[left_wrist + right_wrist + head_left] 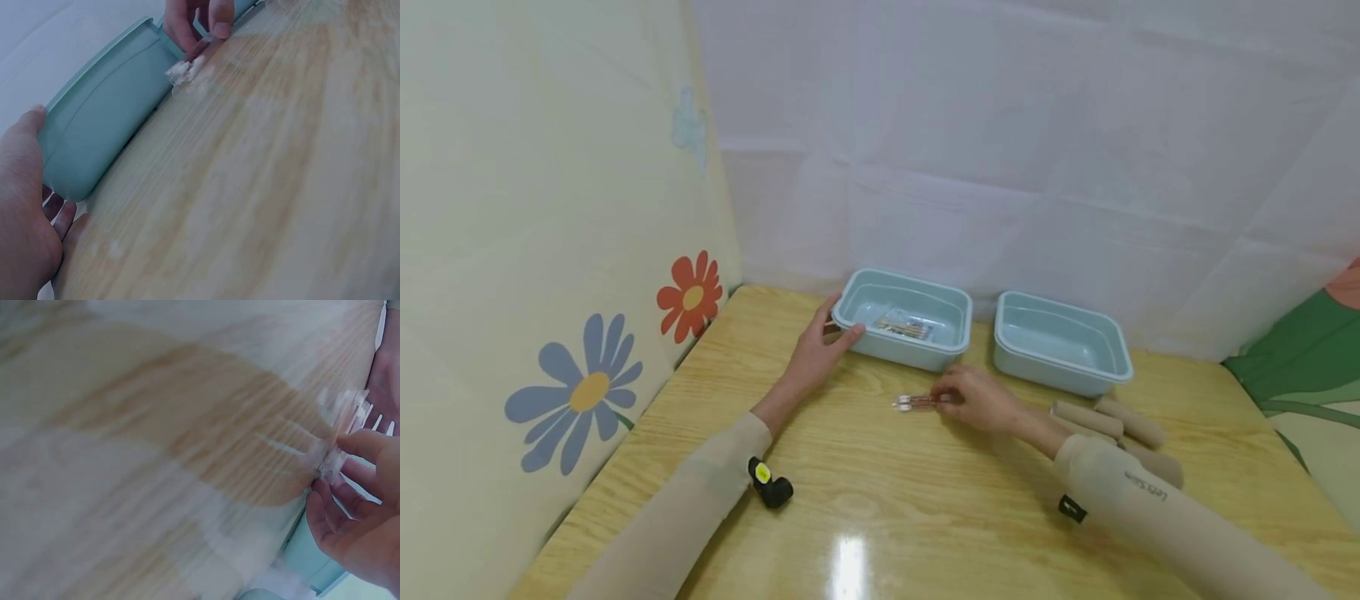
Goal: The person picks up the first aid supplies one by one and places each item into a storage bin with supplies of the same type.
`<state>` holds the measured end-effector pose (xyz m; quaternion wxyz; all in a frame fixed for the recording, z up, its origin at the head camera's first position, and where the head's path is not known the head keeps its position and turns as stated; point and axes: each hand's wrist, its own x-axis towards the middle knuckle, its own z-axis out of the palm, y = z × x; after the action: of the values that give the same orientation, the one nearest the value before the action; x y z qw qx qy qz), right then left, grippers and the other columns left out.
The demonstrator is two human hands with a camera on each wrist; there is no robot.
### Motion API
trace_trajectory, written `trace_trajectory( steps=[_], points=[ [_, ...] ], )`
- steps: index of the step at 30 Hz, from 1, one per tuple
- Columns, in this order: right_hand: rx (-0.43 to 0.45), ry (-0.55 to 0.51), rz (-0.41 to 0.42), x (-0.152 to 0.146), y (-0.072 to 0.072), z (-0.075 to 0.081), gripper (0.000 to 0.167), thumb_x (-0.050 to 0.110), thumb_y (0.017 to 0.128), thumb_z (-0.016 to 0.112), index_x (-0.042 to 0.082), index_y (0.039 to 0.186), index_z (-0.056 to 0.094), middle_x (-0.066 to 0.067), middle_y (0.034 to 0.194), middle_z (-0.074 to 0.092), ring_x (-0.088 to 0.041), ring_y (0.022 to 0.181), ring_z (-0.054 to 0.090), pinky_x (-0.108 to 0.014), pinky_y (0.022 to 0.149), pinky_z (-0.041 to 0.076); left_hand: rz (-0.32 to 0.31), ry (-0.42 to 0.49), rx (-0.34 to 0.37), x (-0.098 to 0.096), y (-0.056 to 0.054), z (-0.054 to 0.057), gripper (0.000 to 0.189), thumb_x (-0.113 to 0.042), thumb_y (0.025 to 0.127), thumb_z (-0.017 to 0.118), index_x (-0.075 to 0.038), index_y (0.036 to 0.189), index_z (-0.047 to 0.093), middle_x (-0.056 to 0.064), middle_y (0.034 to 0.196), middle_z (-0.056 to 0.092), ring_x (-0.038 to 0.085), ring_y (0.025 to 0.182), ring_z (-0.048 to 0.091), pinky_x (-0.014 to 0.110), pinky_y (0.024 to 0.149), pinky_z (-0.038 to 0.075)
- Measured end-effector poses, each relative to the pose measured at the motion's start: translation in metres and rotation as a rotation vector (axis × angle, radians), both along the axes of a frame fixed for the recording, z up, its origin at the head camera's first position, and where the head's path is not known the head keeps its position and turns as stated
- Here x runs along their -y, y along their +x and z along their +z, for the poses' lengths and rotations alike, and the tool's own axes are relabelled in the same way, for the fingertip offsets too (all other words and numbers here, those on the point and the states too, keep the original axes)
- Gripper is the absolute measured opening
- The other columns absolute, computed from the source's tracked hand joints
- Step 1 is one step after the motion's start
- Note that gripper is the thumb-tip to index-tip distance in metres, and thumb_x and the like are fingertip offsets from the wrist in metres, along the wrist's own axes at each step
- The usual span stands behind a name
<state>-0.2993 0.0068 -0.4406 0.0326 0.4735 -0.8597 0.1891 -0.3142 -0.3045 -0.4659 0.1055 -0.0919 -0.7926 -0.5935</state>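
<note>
My left hand (817, 354) grips the left end of a light blue plastic bin (895, 348), thumb at the front rim and fingers round the outer side. Inside that bin lies a clear packet (906, 327) with thin tan sticks. In front of the bin's right corner, my right hand (979, 398) pinches a small clear packet of cotton swabs (913, 402) with white tips and reddish-brown sticks, low over the table. The swabs' far ends are hidden by the fingers. The left wrist view also shows the swab packet (185, 70) near the bin's base.
A second light blue bin (1060, 379) stands to the right, against the white backdrop. Several tan rolls (1138, 423) lie beside my right forearm. The wooden table (880, 492) meets a flower-printed wall (580, 250) on the left.
</note>
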Motion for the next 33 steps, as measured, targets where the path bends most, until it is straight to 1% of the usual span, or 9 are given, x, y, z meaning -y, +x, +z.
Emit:
trace_trajectory(
  steps=[3,11,19,24,28,33],
  points=[
    [-0.021,0.013,0.005,0.0,0.001,0.001,0.019,0.007,0.085,0.077,0.005,0.103,0.077,-0.006,0.098,0.068,-0.022,0.088,0.063,-0.038,0.08,0.052,0.005,-0.003,-0.01,0.0,-0.003,-0.002,0.083,-0.048,0.098,0.066,-0.02,0.163,0.023,0.021,0.147,0.045,0.035,0.128,0.05,0.051,0.1,0.048],
    [-0.022,0.007,-0.003,0.001,0.002,0.001,0.016,0.006,0.086,0.076,0.004,0.102,0.077,-0.004,0.096,0.068,-0.021,0.086,0.063,-0.036,0.078,0.053,0.007,-0.007,-0.014,0.0,-0.001,-0.002,0.084,-0.049,0.098,0.066,-0.018,0.163,0.023,0.022,0.147,0.045,0.036,0.128,0.05,0.051,0.1,0.048],
    [0.054,0.002,-0.031,0.003,0.001,0.004,0.013,0.004,0.087,0.077,0.005,0.1,0.077,-0.001,0.093,0.068,-0.015,0.083,0.062,-0.031,0.075,0.053,0.005,-0.008,-0.016,0.0,-0.001,-0.001,0.084,-0.049,0.098,0.066,-0.018,0.163,0.023,0.023,0.146,0.046,0.036,0.127,0.051,0.051,0.099,0.048],
    [0.079,0.013,-0.042,0.001,0.0,0.006,0.011,0.006,0.087,0.078,0.006,0.098,0.077,0.001,0.09,0.069,-0.012,0.081,0.061,-0.029,0.073,0.052,-0.001,-0.008,-0.019,-0.001,-0.001,-0.002,0.083,-0.049,0.098,0.066,-0.018,0.163,0.025,0.023,0.146,0.046,0.035,0.126,0.052,0.05,0.098,0.049],
    [0.076,0.007,-0.034,0.0,-0.003,0.007,0.011,0.002,0.086,0.077,0.005,0.097,0.078,-0.001,0.088,0.071,-0.011,0.08,0.063,-0.028,0.073,0.054,-0.002,-0.011,-0.021,-0.002,0.0,-0.002,0.083,-0.05,0.098,0.066,-0.019,0.163,0.024,0.022,0.146,0.046,0.035,0.127,0.052,0.05,0.098,0.049],
    [0.059,-0.009,-0.044,-0.002,-0.003,0.013,0.014,-0.001,0.085,0.076,0.004,0.098,0.078,-0.001,0.09,0.072,-0.013,0.083,0.066,-0.029,0.075,0.056,0.005,-0.016,-0.026,-0.001,0.001,0.0,0.084,-0.051,0.098,0.065,-0.018,0.163,0.023,0.023,0.146,0.046,0.036,0.128,0.051,0.052,0.099,0.048]
  ],
)
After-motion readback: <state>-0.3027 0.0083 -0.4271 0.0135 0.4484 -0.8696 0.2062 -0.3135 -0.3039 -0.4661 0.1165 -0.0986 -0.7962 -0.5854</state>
